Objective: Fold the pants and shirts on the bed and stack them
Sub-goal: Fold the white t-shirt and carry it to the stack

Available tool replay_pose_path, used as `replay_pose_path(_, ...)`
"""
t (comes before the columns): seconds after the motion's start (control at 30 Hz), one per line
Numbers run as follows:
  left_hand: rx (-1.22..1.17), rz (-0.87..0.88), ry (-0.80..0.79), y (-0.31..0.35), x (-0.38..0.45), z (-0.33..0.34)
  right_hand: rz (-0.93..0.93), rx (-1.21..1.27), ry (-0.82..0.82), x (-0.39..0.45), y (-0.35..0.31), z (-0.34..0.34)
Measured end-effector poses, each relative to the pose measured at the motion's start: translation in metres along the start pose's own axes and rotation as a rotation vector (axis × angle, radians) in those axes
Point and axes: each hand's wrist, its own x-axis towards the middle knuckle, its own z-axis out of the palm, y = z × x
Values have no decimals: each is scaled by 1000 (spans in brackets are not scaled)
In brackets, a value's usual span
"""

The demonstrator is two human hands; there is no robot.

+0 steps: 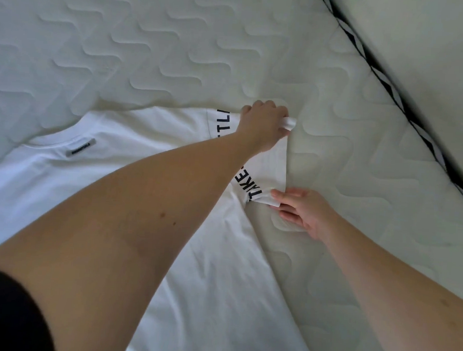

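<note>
1. A white shirt [132, 185] lies spread flat on the bed [178, 50], its collar and small grey label [83, 148] pointing away from the person, so the back appears to face up.
2. The left hand [266, 123] reaches across the shirt to the far corner of its sleeve [276, 161] and pinches the hem there, fingers curled round a small bunch of white cloth.
3. The right hand [301, 210] holds the near corner of the same sleeve, by the underarm — thumb on top, fingers beneath the hem.
4. Gripping both corners keeps the sleeve edge taut and straight, which I judge is meant to let it fold cleanly inward over the shirt body.
5. Black lettering runs along the sleeve, partly hidden by the left forearm.
6. No pants or stack is in view — folding looks barely begun.
</note>
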Motion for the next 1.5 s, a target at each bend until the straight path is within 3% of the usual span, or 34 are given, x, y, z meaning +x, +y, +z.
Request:
replay_pose_path(0.3,192,80,-52,8,6,-11,-15,2,81,6,0,3)
replay_pose_path(0.53,-381,-115,-79,2,-32,-32,-64,-54,43,-13,-5,3)
replay_pose_path(0.63,-596,-198,-15,-13,-56,-47,-249,-146,127,-32,-6,18)
replay_pose_path(0.73,-762,-290,102,-29,-83,-65,-535,-401,221,-61,-13,58)
replay_pose_path(0.93,-1032,-429,435,-90,-161,-96,-913,-675,-56,-109,-24,148)
replay_pose_path(1.03,-1012,-456,453,-136,-211,-101,-1009,-802,-116,-116,-12,186)
replay_pose_path(1.13,-988,-563,456,-178,-254,-94,-990,-953,-47,-119,12,223)
replay_pose_path(1.33,-704,-736,239,-238,-314,-62,-1143,-1184,-11,-116,57,277)
replay_pose_path(1.5,-583,-838,264,-259,-329,-49,-1070,-1222,-121,-101,75,286)
